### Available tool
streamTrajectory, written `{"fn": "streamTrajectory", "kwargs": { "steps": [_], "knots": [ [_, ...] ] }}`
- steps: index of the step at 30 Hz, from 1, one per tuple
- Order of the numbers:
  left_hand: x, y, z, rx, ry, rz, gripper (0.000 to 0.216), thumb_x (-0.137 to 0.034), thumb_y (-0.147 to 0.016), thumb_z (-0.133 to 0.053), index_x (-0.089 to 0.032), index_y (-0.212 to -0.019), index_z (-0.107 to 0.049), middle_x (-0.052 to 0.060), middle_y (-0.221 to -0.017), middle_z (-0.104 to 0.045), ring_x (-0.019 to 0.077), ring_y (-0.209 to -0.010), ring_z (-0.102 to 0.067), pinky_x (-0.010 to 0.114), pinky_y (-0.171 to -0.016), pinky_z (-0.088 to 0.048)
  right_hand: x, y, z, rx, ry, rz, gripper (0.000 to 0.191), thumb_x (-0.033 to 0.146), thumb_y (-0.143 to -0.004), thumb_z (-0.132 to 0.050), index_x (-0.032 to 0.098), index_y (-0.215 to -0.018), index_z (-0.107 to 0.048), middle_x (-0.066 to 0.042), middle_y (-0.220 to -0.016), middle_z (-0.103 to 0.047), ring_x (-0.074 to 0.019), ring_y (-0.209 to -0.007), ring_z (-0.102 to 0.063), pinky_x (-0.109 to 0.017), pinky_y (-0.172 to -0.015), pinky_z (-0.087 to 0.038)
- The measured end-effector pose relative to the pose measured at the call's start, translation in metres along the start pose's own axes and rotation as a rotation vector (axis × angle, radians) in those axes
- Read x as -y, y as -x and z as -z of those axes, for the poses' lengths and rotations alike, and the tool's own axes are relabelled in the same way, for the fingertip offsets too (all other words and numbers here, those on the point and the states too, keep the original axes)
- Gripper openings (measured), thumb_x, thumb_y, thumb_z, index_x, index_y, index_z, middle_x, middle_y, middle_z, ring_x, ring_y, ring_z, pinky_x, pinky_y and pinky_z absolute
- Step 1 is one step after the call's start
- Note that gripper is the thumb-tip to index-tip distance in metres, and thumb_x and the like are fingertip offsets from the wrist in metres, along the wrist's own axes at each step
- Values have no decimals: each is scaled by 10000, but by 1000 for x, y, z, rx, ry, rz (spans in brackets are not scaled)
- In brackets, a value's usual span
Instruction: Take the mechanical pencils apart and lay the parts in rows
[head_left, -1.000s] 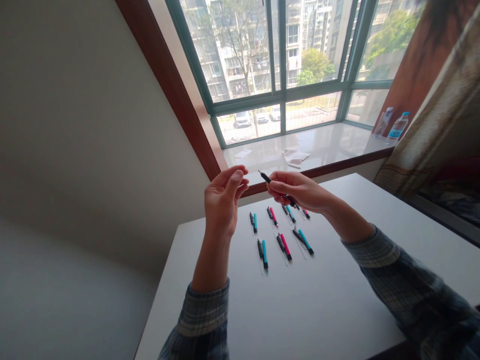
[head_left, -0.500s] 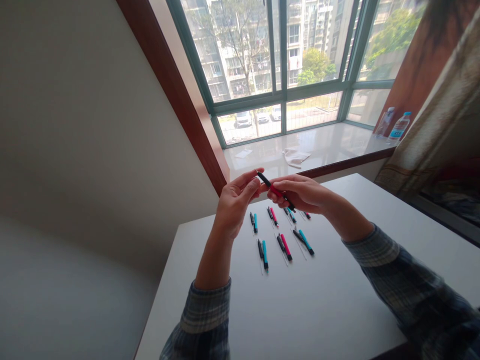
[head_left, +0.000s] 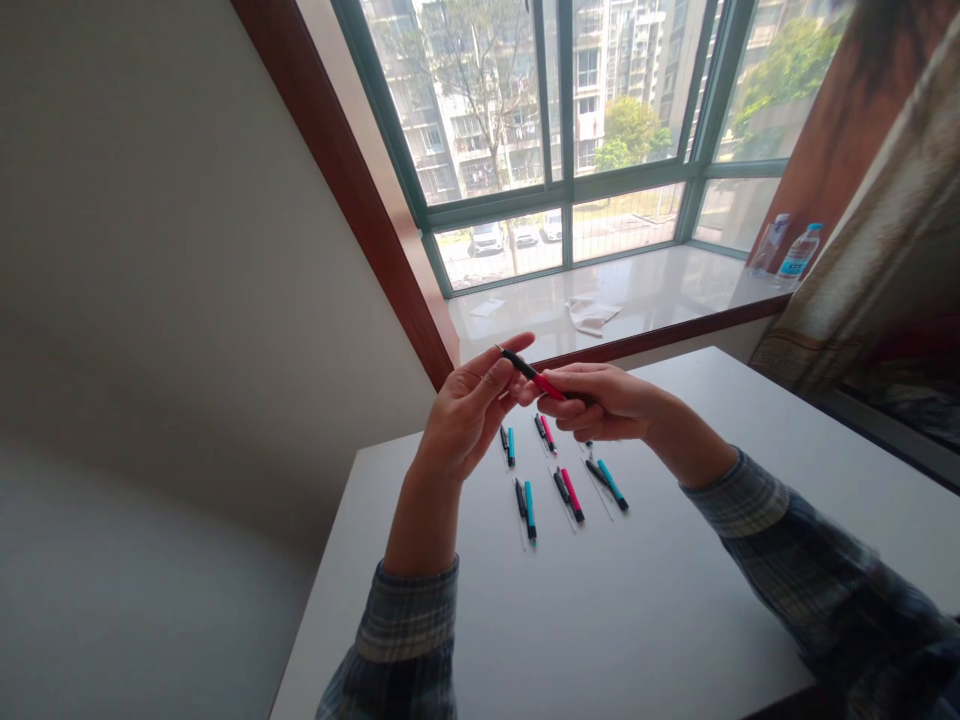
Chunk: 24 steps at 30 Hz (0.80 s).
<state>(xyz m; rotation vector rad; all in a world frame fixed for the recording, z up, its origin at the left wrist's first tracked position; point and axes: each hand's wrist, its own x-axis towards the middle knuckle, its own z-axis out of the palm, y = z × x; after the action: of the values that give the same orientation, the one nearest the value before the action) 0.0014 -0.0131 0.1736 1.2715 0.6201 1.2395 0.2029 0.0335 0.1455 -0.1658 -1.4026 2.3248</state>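
Observation:
Above the far part of the white table (head_left: 480, 620), both hands hold one black and pink pen (head_left: 546, 383). My right hand (head_left: 600, 400) is closed around its pink part and hides the rear end. My left hand (head_left: 469, 410) pinches the black front part with thumb and fingers, the index finger stretched out past it; the thin tip points up and left. Below the hands lie parted pens in groups: a black barrel (head_left: 520, 497) beside a blue barrel (head_left: 531, 510), a pink barrel (head_left: 572, 494) with a black one, each with a thin white refill (head_left: 605, 500).
Behind the table is a window sill (head_left: 660, 290) with a crumpled white cloth or paper (head_left: 592, 316). Two plastic bottles stand at its right end, one a water bottle (head_left: 799, 255). A curtain (head_left: 847, 230) hangs at the right, and a wall (head_left: 187, 300) rises at the left.
My right hand has turned and closed further over the pen's rear end. The pen has shifted slightly left, and my left thumb now presses on its black front part.

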Motion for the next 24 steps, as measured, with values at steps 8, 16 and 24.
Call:
{"fn": "streamTrajectory", "kwargs": {
  "steps": [8, 16, 24],
  "knots": [
    [5, -4, -4, -78, -16, -122, 265, -388, -812, -850, -183, -963, -777, 12, -708, -658, 132, -660, -640, 257, -676, -546, 0, -4, -7, -41, 153, 101, 281, 407, -1056, -555, 135, -1037, -624, 73, -700, -339, -57, -525, -254, -149, -455, -305],
    [8, -9, 1, -186, -20, -158, 277, -386, -777, -880, -178, -945, -807, 21, -794, -717, 114, -705, -663, 226, -718, -566, -5, -11, -14, -222, 373, 268, 342, 471, -1024, -586, 142, -959, -649, 56, -694, -385, -65, -545, -247, -199, -465, -221],
    [13, -16, 4, -297, -3, -176, 250, -353, -756, -896, -174, -913, -818, 24, -841, -747, 99, -729, -673, 221, -796, -578, -9, -18, -16, -443, 723, 399, 413, 547, -1019, -528, 181, -848, -615, 34, -688, -454, -89, -567, -360, -220, -491, -276]
  ]
}}
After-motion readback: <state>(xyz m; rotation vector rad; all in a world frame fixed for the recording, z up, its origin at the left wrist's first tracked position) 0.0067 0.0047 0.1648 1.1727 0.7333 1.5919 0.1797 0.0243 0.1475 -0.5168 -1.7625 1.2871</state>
